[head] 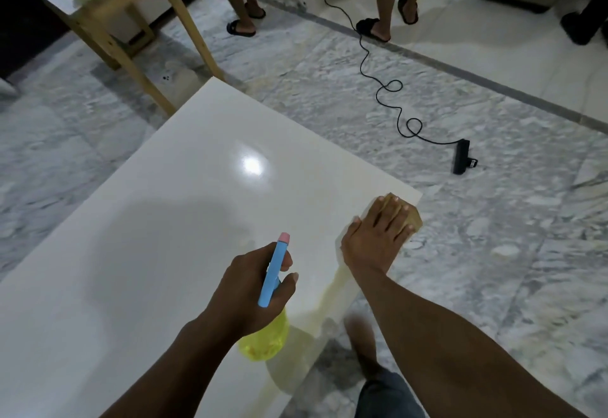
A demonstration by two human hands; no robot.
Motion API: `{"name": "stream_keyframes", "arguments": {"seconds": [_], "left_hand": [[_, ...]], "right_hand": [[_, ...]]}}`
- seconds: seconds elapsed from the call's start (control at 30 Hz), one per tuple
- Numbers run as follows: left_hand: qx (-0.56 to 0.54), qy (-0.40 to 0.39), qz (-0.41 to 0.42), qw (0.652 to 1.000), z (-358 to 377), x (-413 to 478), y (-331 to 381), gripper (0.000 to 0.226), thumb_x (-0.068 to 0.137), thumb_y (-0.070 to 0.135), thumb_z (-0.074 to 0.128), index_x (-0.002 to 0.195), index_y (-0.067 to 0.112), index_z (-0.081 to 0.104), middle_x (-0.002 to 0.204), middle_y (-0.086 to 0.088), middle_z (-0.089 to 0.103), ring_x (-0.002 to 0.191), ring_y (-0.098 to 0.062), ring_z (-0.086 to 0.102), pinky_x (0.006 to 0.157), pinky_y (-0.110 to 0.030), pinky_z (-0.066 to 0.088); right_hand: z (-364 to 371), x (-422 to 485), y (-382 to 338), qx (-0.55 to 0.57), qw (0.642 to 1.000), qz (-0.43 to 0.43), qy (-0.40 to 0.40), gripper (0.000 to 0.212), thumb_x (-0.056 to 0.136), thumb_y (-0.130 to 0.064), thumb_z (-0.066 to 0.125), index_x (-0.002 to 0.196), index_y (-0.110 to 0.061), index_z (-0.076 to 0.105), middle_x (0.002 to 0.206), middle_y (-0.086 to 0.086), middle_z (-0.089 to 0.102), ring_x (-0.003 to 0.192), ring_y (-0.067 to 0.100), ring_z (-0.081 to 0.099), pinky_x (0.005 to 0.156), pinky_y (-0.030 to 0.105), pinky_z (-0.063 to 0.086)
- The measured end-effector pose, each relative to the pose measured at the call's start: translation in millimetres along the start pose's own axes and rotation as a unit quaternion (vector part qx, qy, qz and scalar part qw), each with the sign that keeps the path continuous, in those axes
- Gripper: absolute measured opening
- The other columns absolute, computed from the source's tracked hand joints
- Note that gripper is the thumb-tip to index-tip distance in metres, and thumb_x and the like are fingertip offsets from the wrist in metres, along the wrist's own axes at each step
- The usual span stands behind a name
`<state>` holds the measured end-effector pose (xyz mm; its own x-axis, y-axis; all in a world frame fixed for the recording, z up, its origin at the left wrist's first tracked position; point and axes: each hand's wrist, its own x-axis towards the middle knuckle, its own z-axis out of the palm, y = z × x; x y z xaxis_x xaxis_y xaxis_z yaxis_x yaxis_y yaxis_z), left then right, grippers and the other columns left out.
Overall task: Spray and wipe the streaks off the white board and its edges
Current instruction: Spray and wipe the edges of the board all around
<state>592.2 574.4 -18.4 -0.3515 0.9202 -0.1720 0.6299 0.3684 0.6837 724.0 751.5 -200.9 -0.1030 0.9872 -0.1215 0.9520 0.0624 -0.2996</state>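
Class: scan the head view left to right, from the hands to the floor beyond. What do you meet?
Left hand gripping the spray bottle → right hand flat on the tan cloth → black power strip on the floor.

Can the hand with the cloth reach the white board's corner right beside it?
Probably yes. The right hand presses the tan wiping cloth flat on the glossy white board at its edge, and nothing lies between it and that corner.

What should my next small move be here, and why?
Probably slide the cloth back along the white board's right edge: your right hand presses it flat at the far corner, and a yellowish patch shows nearer you on that edge.
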Motion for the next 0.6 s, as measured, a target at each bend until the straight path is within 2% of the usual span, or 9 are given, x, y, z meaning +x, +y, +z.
{"name": "stream_keyframes", "arguments": {"seconds": [0.1, 0.2, 0.37, 0.5, 0.6], "left_hand": [[-0.004, 0.009, 0.014, 1.0, -10.7, -28.6, -17.4, 0.019, 0.087, 0.043, 0.071, 0.092, 0.028, 0.061, 0.063, 0.01, 0.059, 0.049, -0.013, 0.049, 0.057, -0.024, 0.045], [0.005, 0.02, 0.04, 0.999, -21.6, -62.0, -35.1, 0.02, 0.088, 0.042, 0.07, 0.093, 0.024, 0.062, 0.064, 0.01, 0.06, 0.05, -0.013, 0.051, 0.059, -0.016, 0.042], [-0.022, 0.004, 0.039, 0.999, -37.6, -135.5, -77.5, 0.02, 0.087, 0.043, 0.069, 0.095, 0.025, 0.063, 0.071, 0.005, 0.064, 0.055, -0.011, 0.053, 0.058, -0.014, 0.043], [-0.013, 0.003, 0.029, 0.999, -51.0, -209.1, -113.6, 0.015, 0.092, 0.036, 0.075, 0.096, 0.026, 0.064, 0.067, 0.013, 0.059, 0.056, -0.008, 0.054, 0.058, -0.012, 0.042], [-0.008, -0.008, 0.022, 1.0, -64.4, -257.3, -136.5, 0.014, 0.093, 0.032, 0.076, 0.095, 0.027, 0.063, 0.063, 0.017, 0.058, 0.053, -0.007, 0.054, 0.058, -0.011, 0.041]], "right_hand": [[6.8, -34.6, -4.4, -0.002, 1.0, -0.004, 0.005, 0.068, 0.098, -0.038, 0.036, 0.156, -0.007, 0.018, 0.164, 0.021, 0.012, 0.149, 0.043, 0.009, 0.118, 0.062, 0.009], [14.4, -70.3, -10.0, -0.009, 1.0, -0.007, 0.008, 0.068, 0.098, -0.038, 0.038, 0.156, -0.007, 0.02, 0.163, 0.021, 0.014, 0.149, 0.044, 0.011, 0.117, 0.063, 0.011], [35.8, -163.6, -32.4, -0.013, 1.0, 0.008, 0.008, 0.07, 0.097, -0.039, 0.038, 0.156, -0.008, 0.017, 0.164, 0.019, 0.012, 0.15, 0.042, 0.009, 0.118, 0.062, 0.01], [54.8, -246.4, -46.7, -0.017, 1.0, 0.003, 0.006, 0.069, 0.099, -0.04, 0.035, 0.157, -0.01, 0.014, 0.165, 0.018, 0.008, 0.151, 0.041, 0.005, 0.118, 0.062, 0.008], [67.5, -307.4, -51.9, -0.013, 1.0, -0.005, 0.002, 0.068, 0.099, -0.041, 0.026, 0.158, -0.012, 0.01, 0.166, 0.014, 0.003, 0.152, 0.039, -0.001, 0.119, 0.062, 0.007]]}}
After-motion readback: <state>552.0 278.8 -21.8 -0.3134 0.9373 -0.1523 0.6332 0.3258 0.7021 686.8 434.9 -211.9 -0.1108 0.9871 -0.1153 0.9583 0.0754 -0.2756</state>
